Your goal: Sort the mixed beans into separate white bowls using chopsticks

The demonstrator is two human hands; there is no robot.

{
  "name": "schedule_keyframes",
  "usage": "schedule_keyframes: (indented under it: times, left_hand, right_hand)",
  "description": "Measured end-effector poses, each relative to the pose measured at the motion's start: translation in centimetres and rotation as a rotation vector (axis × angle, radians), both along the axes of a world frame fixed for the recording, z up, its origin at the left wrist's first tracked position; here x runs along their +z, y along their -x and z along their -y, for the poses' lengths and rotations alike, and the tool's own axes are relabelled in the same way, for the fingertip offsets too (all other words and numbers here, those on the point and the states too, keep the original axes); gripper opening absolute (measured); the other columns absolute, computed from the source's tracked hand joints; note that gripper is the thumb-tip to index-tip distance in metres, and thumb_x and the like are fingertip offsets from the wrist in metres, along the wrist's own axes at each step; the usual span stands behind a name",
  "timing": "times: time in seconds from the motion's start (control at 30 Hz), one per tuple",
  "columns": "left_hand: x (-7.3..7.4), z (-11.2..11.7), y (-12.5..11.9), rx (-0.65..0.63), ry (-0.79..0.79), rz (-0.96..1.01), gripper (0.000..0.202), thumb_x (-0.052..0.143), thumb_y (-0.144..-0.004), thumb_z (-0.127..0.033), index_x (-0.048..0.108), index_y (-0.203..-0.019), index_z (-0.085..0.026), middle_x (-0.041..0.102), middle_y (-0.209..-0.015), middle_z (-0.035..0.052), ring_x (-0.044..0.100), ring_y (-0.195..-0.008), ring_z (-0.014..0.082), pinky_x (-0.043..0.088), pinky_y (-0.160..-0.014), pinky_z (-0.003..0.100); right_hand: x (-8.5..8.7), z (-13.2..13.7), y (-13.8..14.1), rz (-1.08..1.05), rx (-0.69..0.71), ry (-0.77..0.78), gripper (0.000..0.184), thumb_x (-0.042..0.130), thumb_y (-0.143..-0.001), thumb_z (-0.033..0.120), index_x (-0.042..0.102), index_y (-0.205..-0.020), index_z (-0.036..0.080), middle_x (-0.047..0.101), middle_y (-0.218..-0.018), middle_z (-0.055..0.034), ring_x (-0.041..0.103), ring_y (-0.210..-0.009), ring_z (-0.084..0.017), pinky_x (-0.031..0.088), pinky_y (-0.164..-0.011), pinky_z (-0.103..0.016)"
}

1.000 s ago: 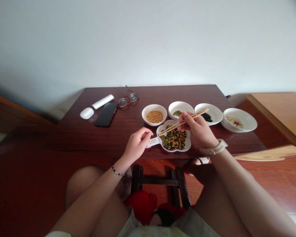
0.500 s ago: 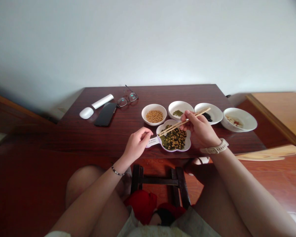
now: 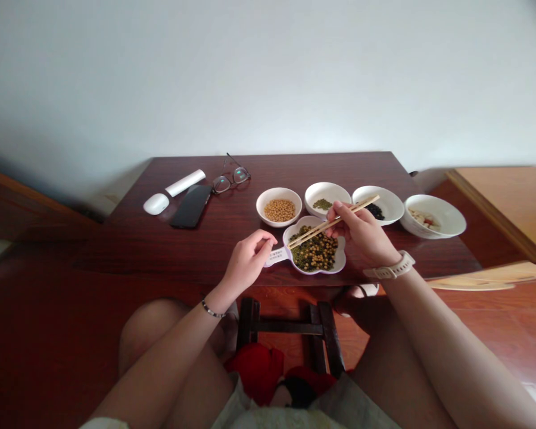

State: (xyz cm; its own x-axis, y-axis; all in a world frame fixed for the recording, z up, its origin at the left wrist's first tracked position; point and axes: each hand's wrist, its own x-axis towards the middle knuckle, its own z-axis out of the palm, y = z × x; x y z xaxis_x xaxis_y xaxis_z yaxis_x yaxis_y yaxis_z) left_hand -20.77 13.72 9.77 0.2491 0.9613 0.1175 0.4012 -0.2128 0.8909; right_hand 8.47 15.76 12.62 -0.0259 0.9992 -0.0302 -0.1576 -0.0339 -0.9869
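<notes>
My right hand [image 3: 361, 229] is shut on a pair of wooden chopsticks [image 3: 330, 224], their tips over a white flower-shaped dish [image 3: 339, 262]. That dish holds a mix of soybeans and green and dark beans [image 3: 313, 250]. My left hand [image 3: 248, 261] curls loosely beside the dish's labelled handle [image 3: 277, 257], holding nothing I can see. Behind the dish stand a white bowl of soybeans [image 3: 279, 210] and a white bowl of mung beans [image 3: 322, 195]. A white bowl of black beans [image 3: 386, 205] sits partly behind my right hand's chopsticks, and a white bowl of pale pieces [image 3: 433, 215] stands farthest right.
On the dark wooden table [image 3: 116, 250] lie glasses [image 3: 232, 180], a black phone [image 3: 191, 206], a white mouse [image 3: 156, 204] and a white tube [image 3: 185, 182]. A low stool [image 3: 286, 328] stands below the table edge, with red cloth [image 3: 255, 372] beneath it.
My right hand and the chopsticks have shifted only slightly over the dish. My left hand stays beside the handle, and the bowls have not moved.
</notes>
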Motion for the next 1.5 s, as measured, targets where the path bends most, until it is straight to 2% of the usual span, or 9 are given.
schedule_keyframes:
  times: [0.47,0.67,0.9,1.27,1.5]
  left_hand:
    - [0.22,0.06,-0.02,-0.004,0.002,0.005,0.025,0.064,-0.109,-0.04,0.077,-0.103,-0.02,0.075,-0.082,0.0011,0.068,-0.071,0.0154,0.047,-0.061,0.023]
    - [0.13,0.03,0.04,-0.007,-0.003,0.004,0.025,0.064,-0.11,-0.04,0.078,-0.103,-0.021,0.076,-0.083,0.0015,0.069,-0.072,0.0162,0.049,-0.061,0.023]
    - [0.03,-0.01,0.04,0.002,-0.001,-0.015,0.026,0.064,-0.11,-0.041,0.078,-0.104,-0.02,0.077,-0.084,0.0018,0.069,-0.073,0.0159,0.049,-0.062,0.023]
    - [0.1,0.0,0.01,-0.002,0.001,-0.008,0.024,0.063,-0.109,-0.039,0.077,-0.104,-0.02,0.076,-0.083,0.0012,0.069,-0.072,0.0155,0.049,-0.062,0.023]
    - [0.0,-0.02,0.07,-0.006,-0.006,-0.01,0.025,0.063,-0.11,-0.04,0.077,-0.104,-0.021,0.076,-0.083,0.0013,0.069,-0.071,0.0157,0.049,-0.061,0.023]
  right_hand:
    - [-0.24,0.13,-0.02,0.078,-0.02,-0.043,0.049,0.081,-0.098,0.068,0.076,-0.086,0.022,0.073,-0.079,-0.0029,0.072,-0.068,-0.015,0.058,-0.062,-0.023]
    - [-0.24,-0.04,-0.12,0.133,-0.069,-0.058,0.053,0.081,-0.096,0.073,0.075,-0.086,0.022,0.074,-0.077,-0.0043,0.072,-0.066,-0.017,0.061,-0.061,-0.026]
    - [-0.27,0.18,0.06,0.148,-0.032,-0.087,0.05,0.078,-0.1,0.071,0.076,-0.088,0.023,0.075,-0.079,-0.0039,0.073,-0.068,-0.016,0.06,-0.064,-0.026]
    - [0.37,0.53,0.59,0.178,-0.023,-0.101,0.052,0.078,-0.097,0.075,0.075,-0.087,0.024,0.075,-0.08,-0.0045,0.073,-0.069,-0.019,0.062,-0.064,-0.03]
    - [0.04,0.31,0.31,0.166,-0.045,-0.078,0.052,0.079,-0.096,0.076,0.076,-0.087,0.024,0.076,-0.08,-0.0053,0.074,-0.069,-0.021,0.062,-0.064,-0.031]
